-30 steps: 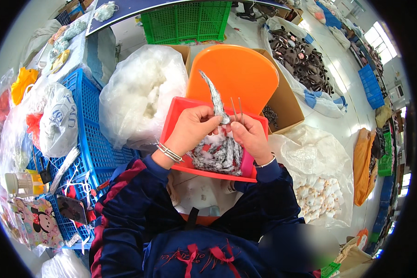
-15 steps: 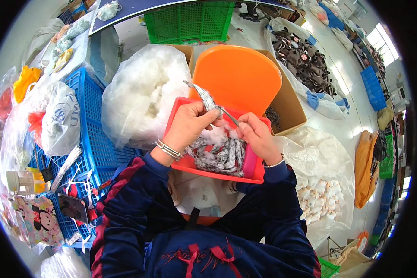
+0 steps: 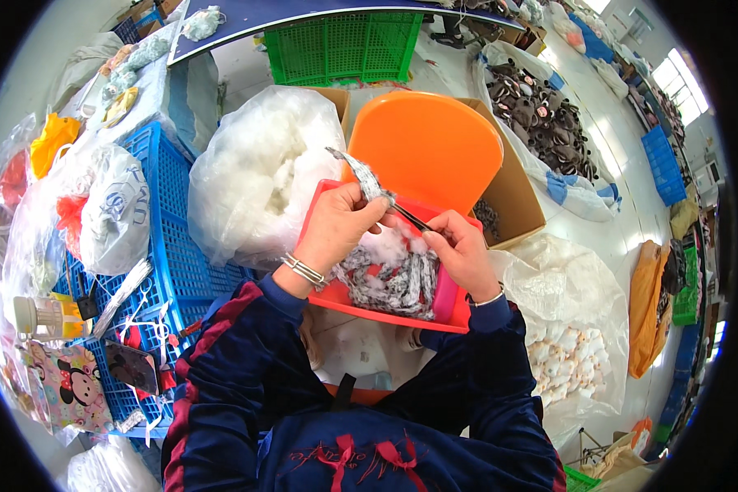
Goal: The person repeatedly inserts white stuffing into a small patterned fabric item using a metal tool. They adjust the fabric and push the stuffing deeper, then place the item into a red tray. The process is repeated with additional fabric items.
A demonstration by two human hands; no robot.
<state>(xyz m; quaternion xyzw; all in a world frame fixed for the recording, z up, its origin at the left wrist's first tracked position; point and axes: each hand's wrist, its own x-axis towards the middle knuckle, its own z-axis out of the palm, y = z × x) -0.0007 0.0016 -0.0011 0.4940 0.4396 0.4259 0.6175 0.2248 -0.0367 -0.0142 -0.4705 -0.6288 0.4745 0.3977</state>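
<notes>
Pinched between the thumb and fingers of my left hand (image 3: pixel 341 221) is a narrow grey-and-white plush piece (image 3: pixel 364 175), its thin tip pointing up and to the left. My right hand (image 3: pixel 461 249) grips slim dark metal tweezers (image 3: pixel 412 218), whose far end reaches the plush piece at my left fingertips and is hidden there. Both hands are above a red plastic tray (image 3: pixel 369 316) on my lap side. In the tray lie several similar plush pieces (image 3: pixel 385 287) with tufts of white stuffing (image 3: pixel 389 246) on them.
An orange chair seat (image 3: pixel 426 148) rises behind the tray, beside a cardboard box (image 3: pixel 512 197). A bag of white stuffing (image 3: pixel 262 172) stands left, next to blue crates (image 3: pixel 172 246). At right lies a clear sack of small white-and-tan pieces (image 3: pixel 566 353); farther off, a heap of dark plush parts (image 3: pixel 537 115).
My right hand has drawn slightly back to the right and down, and more of the tweezers' length shows between the hands. My left hand keeps its hold; the view has shifted a little.
</notes>
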